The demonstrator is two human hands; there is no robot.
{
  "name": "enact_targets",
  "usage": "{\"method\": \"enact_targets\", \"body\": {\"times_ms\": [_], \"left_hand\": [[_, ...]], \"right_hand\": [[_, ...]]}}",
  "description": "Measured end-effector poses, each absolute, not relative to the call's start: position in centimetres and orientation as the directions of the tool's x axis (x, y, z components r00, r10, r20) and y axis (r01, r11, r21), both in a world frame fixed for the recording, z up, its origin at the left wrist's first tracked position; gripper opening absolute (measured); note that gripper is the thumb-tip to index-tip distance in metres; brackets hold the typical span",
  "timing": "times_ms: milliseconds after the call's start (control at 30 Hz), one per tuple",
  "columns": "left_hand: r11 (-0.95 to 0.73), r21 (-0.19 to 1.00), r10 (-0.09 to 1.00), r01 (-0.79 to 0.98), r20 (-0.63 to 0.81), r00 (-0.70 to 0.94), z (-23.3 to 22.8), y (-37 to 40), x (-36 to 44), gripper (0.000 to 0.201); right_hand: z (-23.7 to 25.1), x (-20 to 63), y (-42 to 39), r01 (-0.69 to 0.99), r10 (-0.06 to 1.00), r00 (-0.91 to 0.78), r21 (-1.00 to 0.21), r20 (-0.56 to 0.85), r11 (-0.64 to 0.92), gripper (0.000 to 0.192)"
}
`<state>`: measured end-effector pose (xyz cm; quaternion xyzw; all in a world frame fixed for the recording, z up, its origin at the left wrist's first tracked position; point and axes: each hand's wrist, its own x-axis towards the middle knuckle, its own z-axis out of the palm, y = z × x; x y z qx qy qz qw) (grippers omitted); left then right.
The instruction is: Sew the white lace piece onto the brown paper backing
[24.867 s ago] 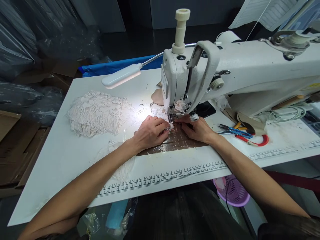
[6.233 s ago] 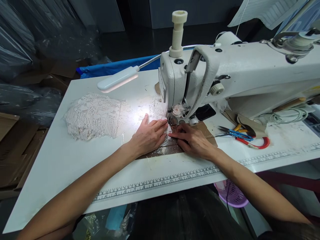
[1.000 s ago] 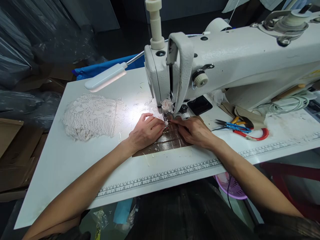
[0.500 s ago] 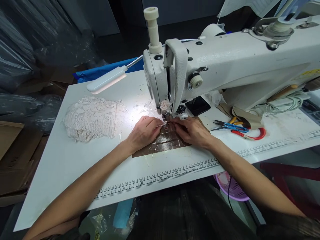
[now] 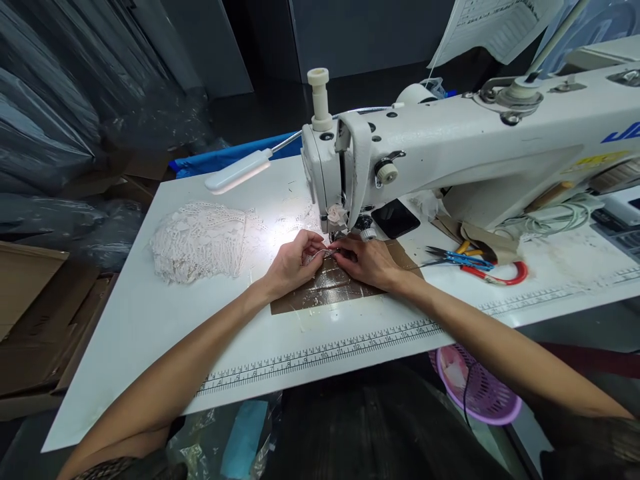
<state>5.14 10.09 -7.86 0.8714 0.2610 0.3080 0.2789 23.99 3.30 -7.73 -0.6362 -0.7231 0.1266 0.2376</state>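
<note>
At the needle end of a white sewing machine [image 5: 450, 137], my left hand [image 5: 294, 263] pinches a thin strip of white lace [image 5: 314, 254] between thumb and fingers. My right hand [image 5: 369, 262] closes its fingertips on the same strip from the other side, so the two hands almost meet just in front of the presser foot [image 5: 334, 235]. Both rest over a shiny brown sheet [image 5: 320, 290] on the table. Left of my hands lies a bundle of white lace [image 5: 197, 243], its loose end trailing toward the machine. The needle itself cannot be made out.
A lamp [image 5: 239, 171] lights the sewing area from the left. Right of my hands are a black phone [image 5: 396, 218], blue-handled snips [image 5: 463, 259] and red-handled scissors [image 5: 510, 275]. A printed ruler [image 5: 320, 357] runs along the front edge. Below hangs a purple basket [image 5: 493, 400].
Both hands have come closer together at the presser foot, and my left fingers have lifted and curled around the lace. The whole view has shifted slightly; the lace bundle stays on the table.
</note>
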Motion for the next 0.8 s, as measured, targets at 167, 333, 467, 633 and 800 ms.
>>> {"method": "enact_targets", "body": {"times_ms": [167, 333, 467, 633, 800], "left_hand": [[-0.704, 0.646, 0.630, 0.296, 0.375, 0.680, -7.6, 9.9, 5.4, 0.023], [-0.706, 0.615, 0.631, 0.350, 0.324, 0.705, -6.9, 9.7, 5.9, 0.024], [-0.580, 0.733, 0.700, 0.355, 0.225, 0.678, -6.5, 10.0, 6.0, 0.020], [-0.395, 0.863, 0.728, 0.316, 0.084, 0.681, -6.2, 10.6, 5.8, 0.019], [-0.336, 0.900, 0.741, 0.277, 0.071, 0.668, -6.4, 10.6, 5.8, 0.023]], "right_hand": [[-8.2, 24.0, 3.2, 0.792, 0.978, -0.005, -0.596, 0.208, 0.131, 0.022], [-8.4, 23.9, 3.4, 0.789, 0.973, 0.042, -0.605, 0.225, 0.106, 0.025], [-8.5, 24.5, 3.3, 0.739, 0.980, 0.022, -0.664, 0.199, 0.118, 0.028], [-7.9, 25.0, 3.2, 0.734, 0.987, -0.021, -0.668, 0.159, 0.123, 0.028], [-7.3, 24.4, 3.7, 0.839, 0.984, -0.111, -0.518, 0.137, 0.167, 0.032]]}}
